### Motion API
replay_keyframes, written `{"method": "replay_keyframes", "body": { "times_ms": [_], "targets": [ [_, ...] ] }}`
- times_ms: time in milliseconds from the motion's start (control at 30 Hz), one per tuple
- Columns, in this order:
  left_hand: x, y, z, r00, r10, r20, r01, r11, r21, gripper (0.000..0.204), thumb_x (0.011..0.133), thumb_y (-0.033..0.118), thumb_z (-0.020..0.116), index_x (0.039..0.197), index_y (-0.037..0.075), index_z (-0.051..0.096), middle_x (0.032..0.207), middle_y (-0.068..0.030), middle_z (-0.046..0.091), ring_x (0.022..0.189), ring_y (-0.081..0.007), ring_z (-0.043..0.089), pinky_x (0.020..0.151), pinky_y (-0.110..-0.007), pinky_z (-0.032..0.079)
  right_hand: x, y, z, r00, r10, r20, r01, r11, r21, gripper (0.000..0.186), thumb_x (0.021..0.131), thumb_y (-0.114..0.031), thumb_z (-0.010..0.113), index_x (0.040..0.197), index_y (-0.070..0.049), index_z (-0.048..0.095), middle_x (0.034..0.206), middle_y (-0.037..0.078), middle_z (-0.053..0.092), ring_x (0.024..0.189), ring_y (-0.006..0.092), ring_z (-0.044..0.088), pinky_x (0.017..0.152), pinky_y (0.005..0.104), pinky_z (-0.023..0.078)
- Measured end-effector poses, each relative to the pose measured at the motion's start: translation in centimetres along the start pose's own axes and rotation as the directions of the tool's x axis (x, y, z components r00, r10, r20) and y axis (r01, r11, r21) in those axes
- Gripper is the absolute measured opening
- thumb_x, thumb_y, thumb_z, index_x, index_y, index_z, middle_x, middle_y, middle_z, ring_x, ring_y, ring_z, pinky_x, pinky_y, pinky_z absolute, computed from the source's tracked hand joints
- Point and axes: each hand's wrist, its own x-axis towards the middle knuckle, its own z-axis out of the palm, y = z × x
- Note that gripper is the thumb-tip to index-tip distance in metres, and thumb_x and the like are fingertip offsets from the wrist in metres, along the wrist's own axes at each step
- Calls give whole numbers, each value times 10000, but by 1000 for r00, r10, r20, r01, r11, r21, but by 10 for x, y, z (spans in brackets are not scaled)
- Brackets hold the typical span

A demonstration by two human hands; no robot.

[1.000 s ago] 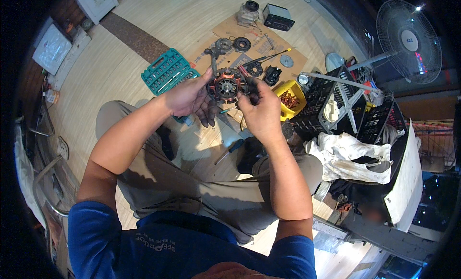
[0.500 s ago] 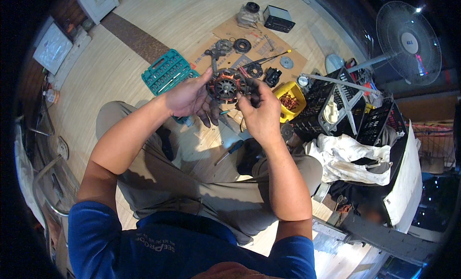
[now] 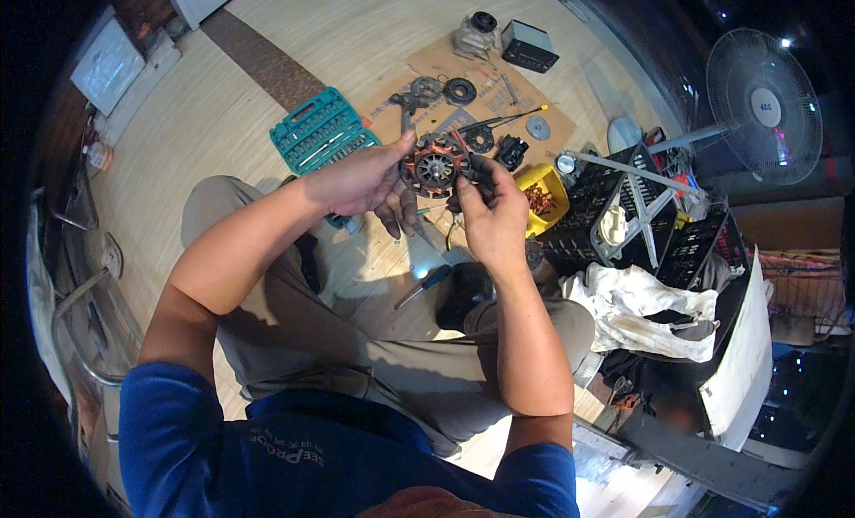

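Note:
Between my two hands is a round, dark alternator part (image 3: 436, 167), with copper windings around its edge and a spoked metal centre facing up. My left hand (image 3: 372, 187) supports it from the left, with the thumb at its rim and the blackened fingers curled beneath. From the right, my right hand (image 3: 495, 211) grips the rim between thumb and fingers; some fingertips are hidden behind it. Below the part, a blue-handled screwdriver (image 3: 424, 286) lies on the floor near my foot.
Dark round parts, including a ring-shaped one (image 3: 459, 91), lie on a cardboard sheet (image 3: 543, 104) ahead. An open green socket set (image 3: 321, 130) is left, and a yellow container (image 3: 554, 193) of copper-coloured pieces right. Black crates (image 3: 583, 226), a white cloth (image 3: 623, 309) and a fan (image 3: 764, 106) stand farther right.
The whole view has shifted slightly. The alternator part has turned a little in my hands, so its spoked face shows more fully; both hands keep hold of it.

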Motion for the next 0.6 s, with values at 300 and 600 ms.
{"method": "replay_keyframes", "body": {
  "times_ms": [300,600],
  "targets": [
    [-3,1,5,996,91,-9,-91,996,-1,724,963,624,252,1286,-4,413,916,-250,656,799,-319,701,664,-373,595,-1,-6,1,999,-38,0,38,999,-22,330,855,-69,630,1161,38,571,874,137,682,742,155,642,691,294,508],
    [0,-2,-2,981,188,46,-183,978,-99,543,1009,403,391,1357,-13,368,1105,-248,620,996,-338,655,856,-439,549,-1,-8,2,999,-35,6,35,998,53,384,871,-54,613,1231,49,528,999,147,672,863,176,644,777,298,506]
  ]
}}
